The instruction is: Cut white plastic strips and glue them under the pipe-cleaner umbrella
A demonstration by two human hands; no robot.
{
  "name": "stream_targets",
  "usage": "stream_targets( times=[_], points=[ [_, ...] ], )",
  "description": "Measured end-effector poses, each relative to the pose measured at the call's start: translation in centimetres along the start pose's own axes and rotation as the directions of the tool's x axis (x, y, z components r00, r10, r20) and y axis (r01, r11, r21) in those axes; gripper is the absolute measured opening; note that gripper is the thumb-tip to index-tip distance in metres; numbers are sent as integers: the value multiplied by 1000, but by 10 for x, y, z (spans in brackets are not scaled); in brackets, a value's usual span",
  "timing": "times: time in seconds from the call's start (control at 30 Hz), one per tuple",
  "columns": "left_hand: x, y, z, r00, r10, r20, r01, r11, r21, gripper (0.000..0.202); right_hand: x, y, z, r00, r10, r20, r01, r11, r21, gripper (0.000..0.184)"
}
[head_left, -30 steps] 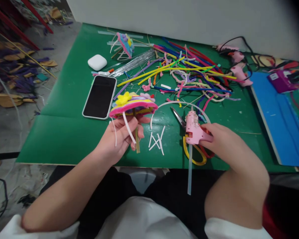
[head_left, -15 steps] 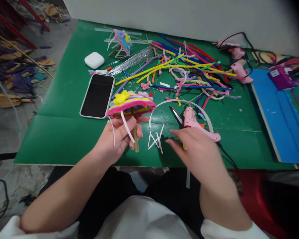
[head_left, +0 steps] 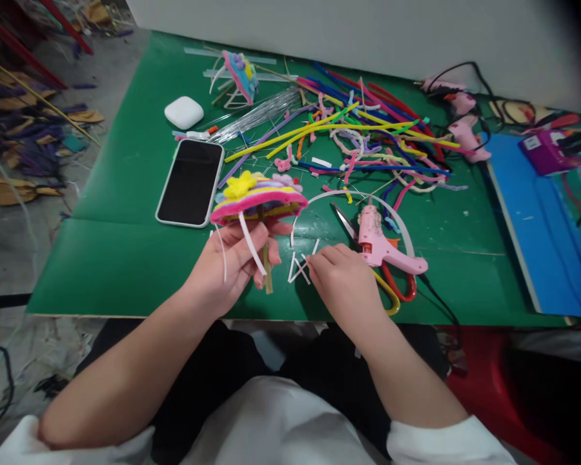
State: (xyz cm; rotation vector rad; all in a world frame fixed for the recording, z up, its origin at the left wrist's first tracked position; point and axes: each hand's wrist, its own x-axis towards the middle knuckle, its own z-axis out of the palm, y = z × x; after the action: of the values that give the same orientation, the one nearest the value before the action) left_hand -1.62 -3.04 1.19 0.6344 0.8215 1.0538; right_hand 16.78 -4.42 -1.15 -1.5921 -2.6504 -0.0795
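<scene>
My left hand (head_left: 235,261) is closed round the stick of a small umbrella-shaped craft (head_left: 257,200) made of pink, yellow and purple pipe cleaners, with white strips hanging from it. My right hand (head_left: 341,278) rests on the green mat (head_left: 126,252), its fingertips pinched at a little pile of short white strips (head_left: 301,263). Whether a strip is gripped I cannot make out. Just right of that hand a pink glue gun (head_left: 380,242) lies over scissors (head_left: 392,287) with yellow and red handles.
A phone (head_left: 190,183) and a white earbud case (head_left: 183,112) lie at the left. A heap of coloured pipe cleaners (head_left: 363,135) fills the back. A white headband (head_left: 351,197), a second craft (head_left: 239,77), more glue guns (head_left: 462,132) and a blue board (head_left: 537,219) are around.
My right hand let go of the pink glue gun, which now lies on the mat, and moved left to the white strips. My left hand kept holding the craft.
</scene>
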Motion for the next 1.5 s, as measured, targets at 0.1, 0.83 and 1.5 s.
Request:
stream_targets(
  times=[0.1, 0.83, 1.5],
  points=[
    [0, 0, 1, 1000, -1, -11, 1, 1000, 5, 22, 2, -2, 4, 999, 4, -45, -5, 1000, -31, 19],
    [-1, 2, 0, 1000, -12, -1, 12, 1000, -15, 21, 3, 21, -8, 973, 199, 117, -219, 634, 741, 17],
    [0, -12, 6, 997, -77, 14, 76, 996, 52, 22, 6, -7, -36, 912, 401, 88, -73, -51, 996, 6]
  ],
)
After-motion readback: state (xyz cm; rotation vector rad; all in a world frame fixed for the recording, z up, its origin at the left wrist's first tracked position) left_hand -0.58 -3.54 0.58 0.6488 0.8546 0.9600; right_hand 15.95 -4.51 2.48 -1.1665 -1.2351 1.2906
